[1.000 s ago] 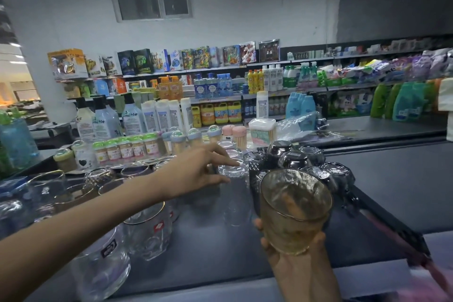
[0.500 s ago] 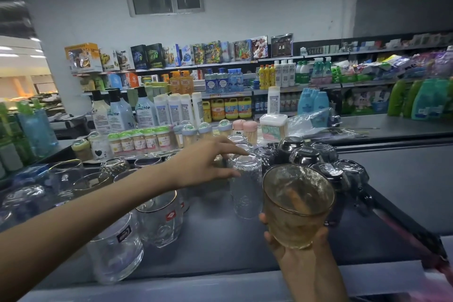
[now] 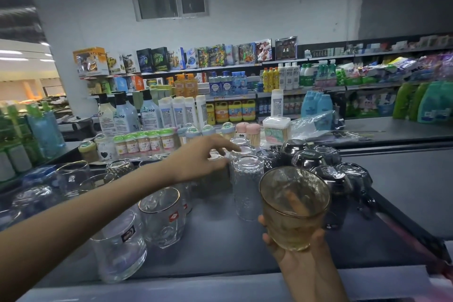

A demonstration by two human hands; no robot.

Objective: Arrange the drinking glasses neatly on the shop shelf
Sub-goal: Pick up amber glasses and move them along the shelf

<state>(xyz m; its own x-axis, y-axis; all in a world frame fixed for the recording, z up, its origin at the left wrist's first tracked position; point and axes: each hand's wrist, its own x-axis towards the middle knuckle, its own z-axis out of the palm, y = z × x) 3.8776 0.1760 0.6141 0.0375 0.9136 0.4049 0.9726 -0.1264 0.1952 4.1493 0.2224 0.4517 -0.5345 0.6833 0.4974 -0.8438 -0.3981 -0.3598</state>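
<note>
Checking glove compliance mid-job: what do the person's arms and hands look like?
The left hand and right hand are bare: no gloves, rings, watch or bracelet visible. Both forearms are uncovered, with no sleeve in view.

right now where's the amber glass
In the head view the amber glass is low and right of centre, held up in the right hand, just right of the tall upturned clear glass and in front of the dark glasses.

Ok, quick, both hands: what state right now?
Left hand: fingers at the upturned clear glasses, grip cannot be told.
Right hand: holding the amber glass.
</note>
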